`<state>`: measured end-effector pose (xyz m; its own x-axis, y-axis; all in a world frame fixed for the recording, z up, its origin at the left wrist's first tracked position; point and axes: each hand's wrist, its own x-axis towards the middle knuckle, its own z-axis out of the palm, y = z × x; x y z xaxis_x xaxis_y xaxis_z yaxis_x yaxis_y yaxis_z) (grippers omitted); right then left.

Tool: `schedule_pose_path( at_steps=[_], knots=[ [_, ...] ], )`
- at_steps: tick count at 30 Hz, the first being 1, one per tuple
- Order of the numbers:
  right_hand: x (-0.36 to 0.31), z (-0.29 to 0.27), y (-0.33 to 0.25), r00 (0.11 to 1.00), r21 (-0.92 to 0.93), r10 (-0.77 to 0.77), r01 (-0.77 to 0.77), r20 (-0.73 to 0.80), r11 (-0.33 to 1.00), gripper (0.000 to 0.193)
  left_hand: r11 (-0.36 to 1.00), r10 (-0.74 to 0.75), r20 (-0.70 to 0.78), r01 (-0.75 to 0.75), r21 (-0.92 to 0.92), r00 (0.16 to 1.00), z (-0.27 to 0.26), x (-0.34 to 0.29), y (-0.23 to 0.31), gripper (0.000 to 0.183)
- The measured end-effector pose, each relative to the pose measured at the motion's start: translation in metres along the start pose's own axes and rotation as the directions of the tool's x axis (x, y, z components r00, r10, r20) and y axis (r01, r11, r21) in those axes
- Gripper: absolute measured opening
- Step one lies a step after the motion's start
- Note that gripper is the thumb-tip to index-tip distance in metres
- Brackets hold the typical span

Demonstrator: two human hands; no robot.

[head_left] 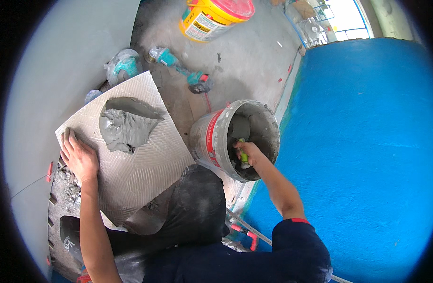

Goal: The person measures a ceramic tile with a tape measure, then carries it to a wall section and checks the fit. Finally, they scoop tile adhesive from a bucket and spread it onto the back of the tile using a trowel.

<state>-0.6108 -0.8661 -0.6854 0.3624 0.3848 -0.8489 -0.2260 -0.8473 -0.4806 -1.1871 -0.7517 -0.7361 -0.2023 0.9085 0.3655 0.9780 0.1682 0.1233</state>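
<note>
Concrete floor (261, 56), dusty and spotted, runs between a pale upright surface (75, 61) at left and a broad blue-coated surface (358, 151) at right. Yellow bucket (204, 23) with pink lid at the far side; teal cordless power tool (168, 59) lying nearer.

Tile (141, 177), ridged side up, left of centre beside the person's knee. Grey mortar (127, 129) heaped on its far half. White bucket (202, 141) with red band just right of the tile, more grey stuff coating its inside.

Left hand (80, 158): laid flat, fingers extended and slightly apart, on the tile's left edge; grips nothing visible. Right hand (248, 152): inside the bucket mouth, fingers curled round the yellow-green handle of a hand tool (245, 161); its working end is mostly hidden or smeared grey.

Handling, by judgement: tile probably stiff, heavy with the load, brittle at corners; best held by opposite bare edges, palms supporting. Mortar looks soft, dense and sticky, likely to slump if tilted. Tool should be light until loaded; wet residue may make it slippery, so hold mid-handle.
</note>
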Motion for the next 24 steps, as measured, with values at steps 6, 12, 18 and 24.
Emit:
schedule_pose_path(
  at_steps=[6, 12, 18, 24],
  knots=[
    [-0.041, 0.009, -0.011, 0.988, -0.158, -0.155, 0.155, 0.013, 0.975, 0.016, 1.0, -0.001, 0.002, 0.001, 0.004, 1.0, -0.001, 0.0, 0.0, 0.043],
    [-0.095, -0.018, -0.014, 0.952, -0.276, -0.305, 0.283, -0.039, 0.919, 0.019, 0.998, -0.055, 0.059, 0.057, -0.029, 0.997, -0.001, -0.001, 0.003, 0.047],
    [-0.211, -0.009, -0.023, 0.861, -0.401, -0.499, 0.423, -0.103, 0.812, 0.022, 0.965, -0.097, 0.041, 0.104, -0.242, 0.994, 0.002, -0.003, -0.009, 0.049],
    [-0.308, 0.065, -0.051, 0.784, -0.323, -0.619, 0.599, 0.051, 0.733, 0.015, 0.788, -0.268, -0.017, 0.21, -0.579, 0.963, -0.011, -0.002, -0.018, 0.052]
  ],
)
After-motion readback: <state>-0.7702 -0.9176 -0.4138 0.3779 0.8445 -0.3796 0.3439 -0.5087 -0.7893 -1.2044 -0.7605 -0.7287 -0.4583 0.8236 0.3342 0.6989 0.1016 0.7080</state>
